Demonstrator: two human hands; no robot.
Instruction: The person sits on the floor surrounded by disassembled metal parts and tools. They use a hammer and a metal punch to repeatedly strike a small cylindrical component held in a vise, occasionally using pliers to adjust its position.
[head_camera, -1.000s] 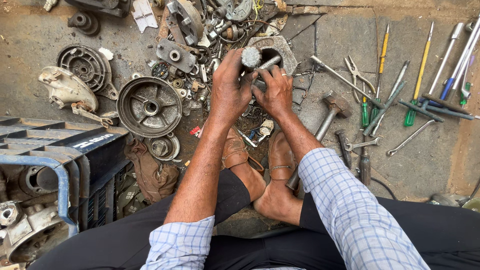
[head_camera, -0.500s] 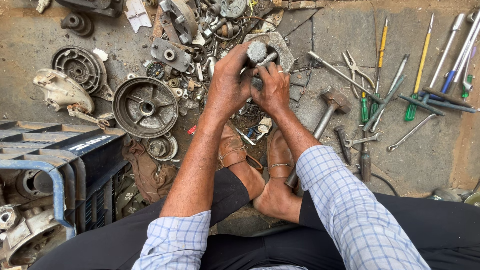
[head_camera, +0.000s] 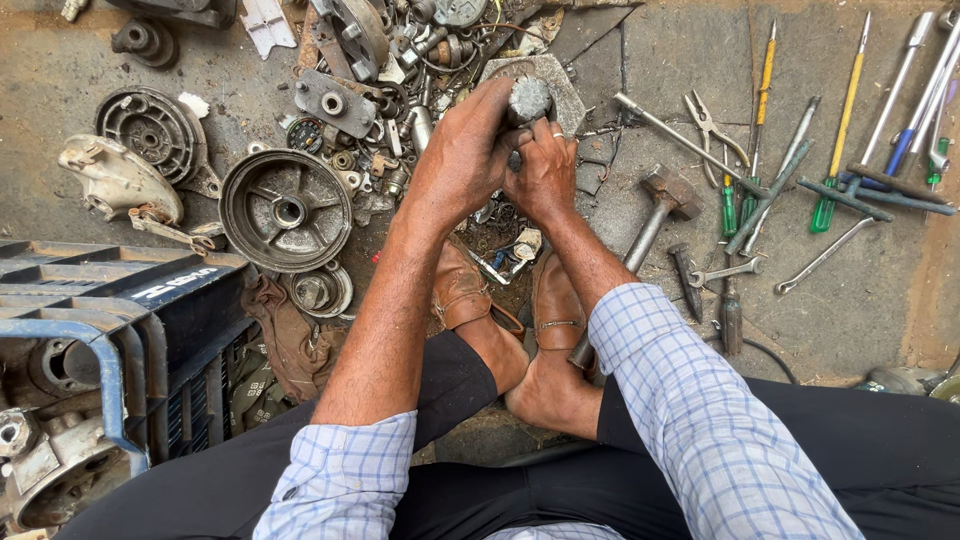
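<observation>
Both my hands hold a small grey cylindrical metal part (head_camera: 528, 98) above the ground, out past my feet. My left hand (head_camera: 462, 158) wraps around its left side and top. My right hand (head_camera: 545, 175) grips it from below and the right, fingers curled. The lower end of the part is hidden between my palms. Brown sandals (head_camera: 500, 295) on my feet rest just beneath the hands.
A round brake drum (head_camera: 287, 210) and scattered metal parts lie at left. A hammer (head_camera: 655, 212), pliers (head_camera: 712, 122), screwdrivers (head_camera: 838, 130) and wrenches lie at right. A black plastic crate (head_camera: 120, 330) with engine pieces stands at lower left.
My hands have shifted a little on the metal part and turned it; the protruding shaft seen earlier at its right is now hidden. The view has moved slightly.
</observation>
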